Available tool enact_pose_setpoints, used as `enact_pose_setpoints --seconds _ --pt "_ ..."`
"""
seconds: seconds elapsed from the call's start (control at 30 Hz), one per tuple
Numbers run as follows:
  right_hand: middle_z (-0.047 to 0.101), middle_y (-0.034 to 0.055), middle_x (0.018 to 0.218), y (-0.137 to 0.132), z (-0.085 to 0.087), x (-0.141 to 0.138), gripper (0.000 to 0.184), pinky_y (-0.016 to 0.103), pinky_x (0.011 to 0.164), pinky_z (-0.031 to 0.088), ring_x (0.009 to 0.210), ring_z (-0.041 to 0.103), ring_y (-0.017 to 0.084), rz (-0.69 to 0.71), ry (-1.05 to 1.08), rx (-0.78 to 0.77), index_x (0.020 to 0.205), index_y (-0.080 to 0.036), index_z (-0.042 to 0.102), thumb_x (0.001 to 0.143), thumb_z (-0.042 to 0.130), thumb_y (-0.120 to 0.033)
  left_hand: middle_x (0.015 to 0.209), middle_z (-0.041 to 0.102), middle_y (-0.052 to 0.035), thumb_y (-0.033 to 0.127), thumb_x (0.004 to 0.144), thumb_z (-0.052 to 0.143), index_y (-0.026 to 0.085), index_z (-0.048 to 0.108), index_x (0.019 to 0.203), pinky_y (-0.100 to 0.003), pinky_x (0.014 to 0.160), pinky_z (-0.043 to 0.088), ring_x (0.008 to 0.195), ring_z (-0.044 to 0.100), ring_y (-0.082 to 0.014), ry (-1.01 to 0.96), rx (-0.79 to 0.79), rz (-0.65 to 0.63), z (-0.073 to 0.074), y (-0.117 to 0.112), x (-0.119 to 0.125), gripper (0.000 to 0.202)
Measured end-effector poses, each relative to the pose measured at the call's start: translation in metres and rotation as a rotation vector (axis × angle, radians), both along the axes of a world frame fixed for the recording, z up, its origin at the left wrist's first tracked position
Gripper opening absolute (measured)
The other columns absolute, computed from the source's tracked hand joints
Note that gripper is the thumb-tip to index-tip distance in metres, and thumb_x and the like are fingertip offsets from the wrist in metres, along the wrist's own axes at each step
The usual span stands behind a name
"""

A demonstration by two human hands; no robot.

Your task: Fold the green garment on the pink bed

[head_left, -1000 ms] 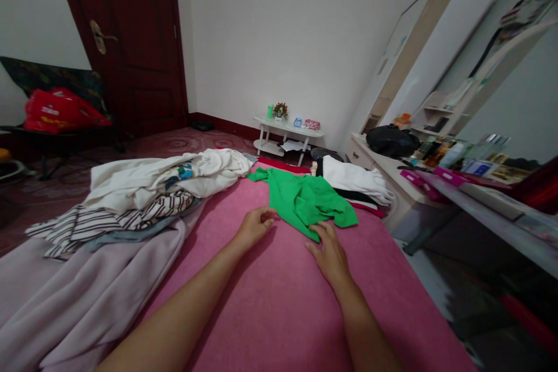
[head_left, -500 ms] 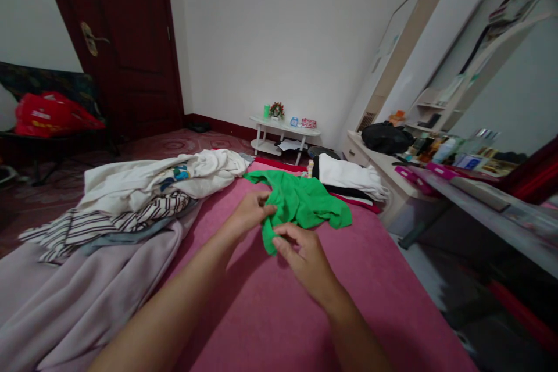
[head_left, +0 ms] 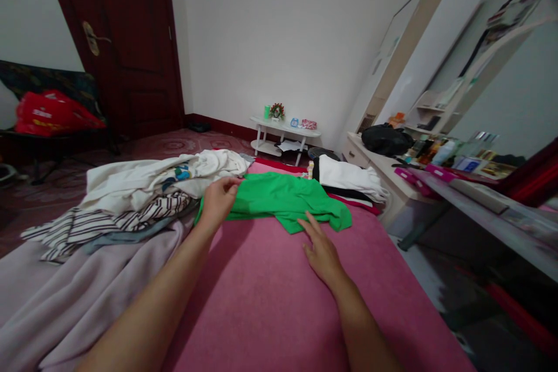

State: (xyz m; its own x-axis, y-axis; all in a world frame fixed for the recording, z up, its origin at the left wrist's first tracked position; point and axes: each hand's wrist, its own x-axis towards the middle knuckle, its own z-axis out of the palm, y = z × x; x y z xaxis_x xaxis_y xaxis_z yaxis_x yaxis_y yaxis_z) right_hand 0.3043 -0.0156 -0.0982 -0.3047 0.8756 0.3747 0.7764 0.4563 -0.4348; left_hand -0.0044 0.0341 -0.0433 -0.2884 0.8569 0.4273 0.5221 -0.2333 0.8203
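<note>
A green shirt (head_left: 283, 200) lies spread across the far part of a pink bed cover (head_left: 270, 296). My left hand (head_left: 218, 200) is closed on the shirt's left edge and holds it out towards the pile at the left. My right hand (head_left: 320, 250) lies flat and open on the cover, its fingertips touching the shirt's near hem.
A heap of white, striped and grey clothes (head_left: 135, 197) lies at the left on a pale lilac blanket (head_left: 65, 296). Folded white and dark garments (head_left: 349, 180) sit at the bed's far right. A cluttered desk (head_left: 440, 177) stands at the right, a small white table (head_left: 285, 131) by the wall.
My left hand has pulled the green shirt's edge out to the left, spreading it flat. My right hand has let go of the cloth and now lies open on the cover.
</note>
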Motion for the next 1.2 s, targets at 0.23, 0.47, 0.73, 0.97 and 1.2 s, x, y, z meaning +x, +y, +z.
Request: enact_pose_setpoints --seconds 0.23,0.47,0.73,0.97,1.2 --pt "0.051 0.0087 0.134 0.001 -0.005 -0.016 0.068 0.04 0.102 0.038 0.121 0.046 0.021 0.035 -0.121 0.044 0.135 -0.02 0.047 0.071 0.036 0.002 0.077 0.069 -0.0064 0.021 0.068 0.06 0.02 0.072 0.077 -0.028 0.066 0.045 0.074 0.063 -0.0224 0.505 -0.306 -0.409 -0.032 -0.006 0.039 0.016" --pt "0.062 0.0075 0.09 0.005 0.007 -0.006 0.027 0.037 0.084 0.046 0.091 0.056 0.023 -0.111 0.149 0.139 0.096 -0.019 0.067 0.076 0.05 -0.013 0.117 0.051 -0.0149 0.017 0.068 0.063 0.015 0.057 0.121 -0.038 0.094 0.043 0.11 0.05 -0.0282 0.664 -0.025 -0.211 -0.054 -0.002 0.04 0.054" --pt "0.061 -0.0023 0.073 0.0 0.051 0.015 0.026 0.025 0.057 0.048 0.058 0.059 0.012 -0.275 1.09 0.174 0.095 -0.019 0.059 0.075 0.064 -0.034 0.142 0.031 -0.0121 0.013 0.071 0.062 0.024 0.056 0.124 -0.052 0.107 0.029 0.134 0.025 -0.0345 0.639 0.18 -0.082 -0.052 -0.005 0.037 0.054" --pt "0.062 -0.0017 0.079 0.001 0.063 0.029 0.024 0.027 0.06 0.053 0.064 0.065 0.014 -0.341 1.273 0.17 0.089 -0.019 0.056 0.071 0.063 -0.033 0.118 0.057 -0.0088 0.021 0.084 0.054 0.021 0.068 0.086 -0.044 0.1 0.038 0.117 0.046 -0.0269 0.573 0.19 -0.157 -0.047 -0.002 0.032 0.015" --pt "0.063 0.0051 0.096 0.009 0.052 0.052 0.035 0.029 0.072 0.051 0.089 0.063 0.019 -0.537 0.974 0.347 0.101 -0.02 0.055 0.068 0.063 -0.029 0.113 0.063 -0.0075 0.005 0.075 0.055 0.022 0.065 0.109 -0.037 0.095 0.041 0.106 0.056 -0.0225 0.572 0.055 -0.366 -0.059 -0.002 0.038 0.039"
